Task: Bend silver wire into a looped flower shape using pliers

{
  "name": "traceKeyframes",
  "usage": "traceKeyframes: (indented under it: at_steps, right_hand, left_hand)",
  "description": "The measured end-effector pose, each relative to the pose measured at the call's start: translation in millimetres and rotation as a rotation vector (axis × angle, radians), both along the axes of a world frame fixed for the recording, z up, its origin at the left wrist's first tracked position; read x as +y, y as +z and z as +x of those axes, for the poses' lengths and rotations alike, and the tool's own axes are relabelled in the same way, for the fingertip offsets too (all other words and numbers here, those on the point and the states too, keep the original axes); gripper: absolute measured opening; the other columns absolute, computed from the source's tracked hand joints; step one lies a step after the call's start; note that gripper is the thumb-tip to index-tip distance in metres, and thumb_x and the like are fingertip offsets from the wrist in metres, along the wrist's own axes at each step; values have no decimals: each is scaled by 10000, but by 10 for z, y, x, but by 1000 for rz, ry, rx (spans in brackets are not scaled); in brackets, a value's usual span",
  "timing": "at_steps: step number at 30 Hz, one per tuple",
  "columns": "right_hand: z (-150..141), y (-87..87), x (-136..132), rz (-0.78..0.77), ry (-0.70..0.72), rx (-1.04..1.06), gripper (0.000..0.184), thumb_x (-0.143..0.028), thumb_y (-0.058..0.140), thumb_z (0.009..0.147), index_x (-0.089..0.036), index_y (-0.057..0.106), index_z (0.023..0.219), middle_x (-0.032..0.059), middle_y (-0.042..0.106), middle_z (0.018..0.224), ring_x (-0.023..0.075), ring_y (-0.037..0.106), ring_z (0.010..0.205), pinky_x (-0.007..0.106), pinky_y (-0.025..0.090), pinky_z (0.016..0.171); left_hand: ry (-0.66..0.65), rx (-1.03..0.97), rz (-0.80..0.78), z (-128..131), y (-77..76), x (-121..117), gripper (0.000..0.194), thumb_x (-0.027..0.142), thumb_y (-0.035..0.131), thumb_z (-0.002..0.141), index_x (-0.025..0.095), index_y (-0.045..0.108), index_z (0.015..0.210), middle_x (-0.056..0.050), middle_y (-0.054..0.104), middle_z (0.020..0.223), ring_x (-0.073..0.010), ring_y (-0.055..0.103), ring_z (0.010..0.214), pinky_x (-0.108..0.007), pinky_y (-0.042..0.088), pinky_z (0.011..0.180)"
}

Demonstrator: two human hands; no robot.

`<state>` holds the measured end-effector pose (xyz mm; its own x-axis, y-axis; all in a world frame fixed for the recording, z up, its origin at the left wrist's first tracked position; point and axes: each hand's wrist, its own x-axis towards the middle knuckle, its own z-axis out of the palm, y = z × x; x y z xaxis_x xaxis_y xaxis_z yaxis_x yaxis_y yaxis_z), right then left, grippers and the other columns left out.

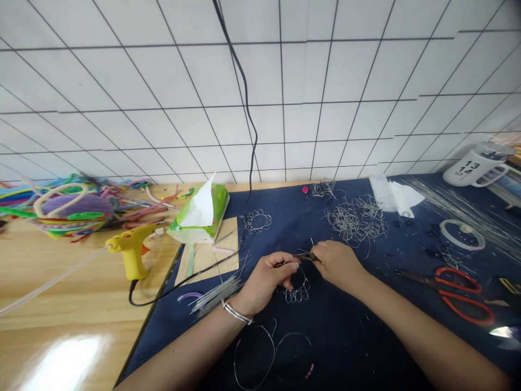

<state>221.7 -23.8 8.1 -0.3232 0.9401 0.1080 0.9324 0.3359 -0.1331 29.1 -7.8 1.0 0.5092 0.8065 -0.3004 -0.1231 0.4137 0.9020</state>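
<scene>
Between finger and thumb, my left hand (272, 279) pinches a ring of wire loops (299, 293) shaped like a flower. My right hand (336, 263) is closed round a pair of pliers (304, 256), whose dark jaws reach to the wire at my left fingertips. The handles are mostly hidden in my palm. A second looped wire flower (259, 221) lies farther back on the dark blue cloth (342, 336). Nearer me are large thin wire rings (254, 353), beside my left forearm.
A tangled heap of wire loops (358, 218) lies behind my right hand, with red-handled scissors (459, 293) to the right. Straight wires (215, 296) lie left of my left hand. Tissue pack (220, 206), yellow glue gun (134, 250), black cord (251, 146) and white mug (474, 165) stand around.
</scene>
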Motion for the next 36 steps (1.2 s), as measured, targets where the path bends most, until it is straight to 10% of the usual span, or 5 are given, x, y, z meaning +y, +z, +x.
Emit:
traceKeyframes:
  at_steps: [36]
  right_hand:
    - [16, 15, 5, -69, -20, -40, 134, -199, 426, 802, -194, 524, 710, 4, 561, 715, 117, 494, 686, 234, 312, 623]
  left_hand:
    - [35, -488, -299, -54, -21, 77, 74, 151, 521, 804, 132, 499, 736, 4, 494, 678, -39, 417, 501, -205, 347, 510]
